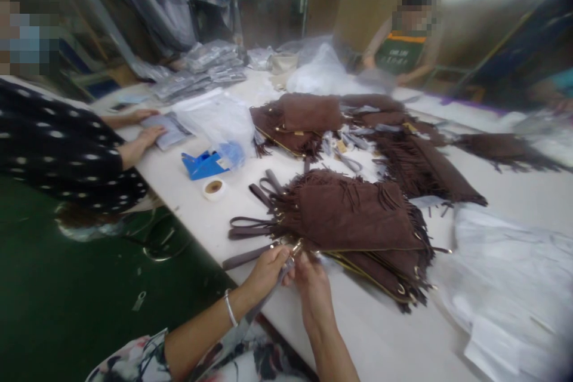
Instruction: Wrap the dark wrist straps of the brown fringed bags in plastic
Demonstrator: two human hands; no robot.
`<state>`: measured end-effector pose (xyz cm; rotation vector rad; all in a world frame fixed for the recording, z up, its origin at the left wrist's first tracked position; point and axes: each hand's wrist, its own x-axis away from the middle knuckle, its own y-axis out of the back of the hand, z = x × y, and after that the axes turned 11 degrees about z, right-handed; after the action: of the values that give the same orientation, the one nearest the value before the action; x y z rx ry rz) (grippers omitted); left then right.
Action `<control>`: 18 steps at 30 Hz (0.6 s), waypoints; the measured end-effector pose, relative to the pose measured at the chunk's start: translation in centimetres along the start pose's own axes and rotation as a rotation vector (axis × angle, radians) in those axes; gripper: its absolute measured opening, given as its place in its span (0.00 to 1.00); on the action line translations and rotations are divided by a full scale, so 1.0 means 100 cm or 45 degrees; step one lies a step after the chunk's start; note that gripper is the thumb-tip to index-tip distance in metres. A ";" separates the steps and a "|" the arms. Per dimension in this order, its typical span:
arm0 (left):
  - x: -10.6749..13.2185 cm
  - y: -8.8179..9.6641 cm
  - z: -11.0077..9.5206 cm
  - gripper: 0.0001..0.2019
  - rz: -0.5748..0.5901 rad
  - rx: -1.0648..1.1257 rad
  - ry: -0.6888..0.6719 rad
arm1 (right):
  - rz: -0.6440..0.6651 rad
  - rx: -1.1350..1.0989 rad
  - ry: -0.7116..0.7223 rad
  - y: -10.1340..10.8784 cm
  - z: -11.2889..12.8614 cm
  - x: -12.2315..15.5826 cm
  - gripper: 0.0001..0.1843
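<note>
My left hand (267,273) is closed around a grey-brown wrist strap (262,304) with a gold metal clip (296,247) at its end. The strap's tail runs down along my forearm. Close beside it, my right hand (314,286) is also closed, its bent fingers pinching near the clip at the edge of a bag; what lies between them is hidden. Just beyond both hands, a dark brown fringed bag (353,209) lies on top of a stack of similar bags. Several strap loops (250,224) stick out from the stack's left side.
More fringed bags (308,113) lie farther back on the white table (201,215). A tape roll (213,189) and blue tape dispenser (203,165) sit left. Clear plastic bags (514,274) cover the right side. Co-workers' hands (150,131) handle a packet at left; another person (400,51) stands behind.
</note>
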<state>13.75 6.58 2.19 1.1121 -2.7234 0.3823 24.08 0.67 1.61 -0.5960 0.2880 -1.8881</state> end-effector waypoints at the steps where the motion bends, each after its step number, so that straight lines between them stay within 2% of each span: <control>1: 0.000 0.000 0.000 0.25 0.003 -0.010 -0.003 | 0.050 -0.053 -0.035 -0.001 -0.001 -0.002 0.23; 3: -0.002 0.001 0.001 0.24 0.003 -0.030 -0.010 | 0.109 -0.143 -0.103 -0.002 -0.003 -0.006 0.22; 12: -0.003 -0.003 -0.004 0.22 -0.002 -0.116 0.032 | 0.074 -0.277 -0.152 -0.007 -0.003 -0.017 0.19; 18: -0.015 -0.002 -0.017 0.20 -0.223 -0.413 -0.146 | -0.025 -0.196 -0.139 -0.001 -0.004 -0.016 0.21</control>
<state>15.00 7.95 3.43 1.2950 -2.6253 -0.1482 24.21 2.11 0.87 -0.8052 0.3595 -1.8556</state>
